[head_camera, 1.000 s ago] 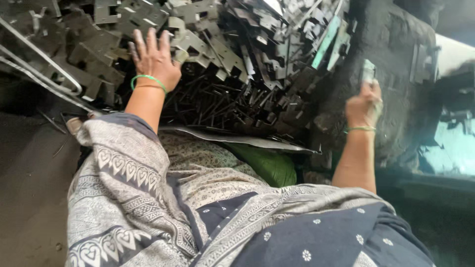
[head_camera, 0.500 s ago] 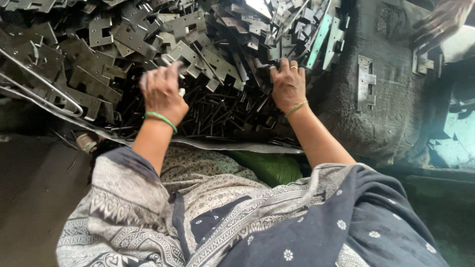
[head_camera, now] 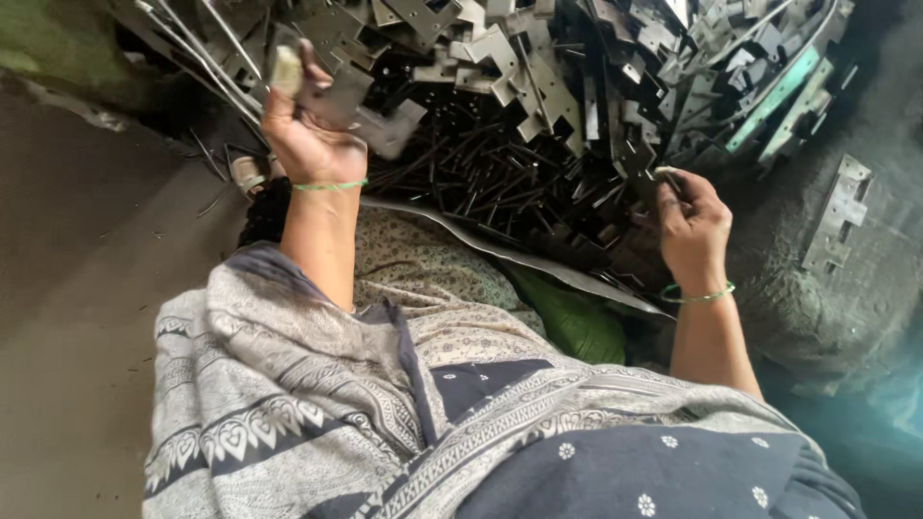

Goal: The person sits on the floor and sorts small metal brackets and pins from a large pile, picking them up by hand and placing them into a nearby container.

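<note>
Left hand [head_camera: 310,135] gripped hinge plate [head_camera: 358,104], long axis toward 4 o'clock; right hand [head_camera: 694,226] pinched thin pin [head_camera: 670,179] at 3 o'clock.

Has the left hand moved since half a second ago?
Yes. The left hand has lifted off the pile of metal plates and now holds a flat metal plate raised above it.

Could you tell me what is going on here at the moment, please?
A seated person is working at a heap of flat metal hinge plates and thin dark pins. The left hand is raised, gripping a hinge plate. The right hand is at the pile's edge, pinching a small dark piece, probably a pin.
</note>
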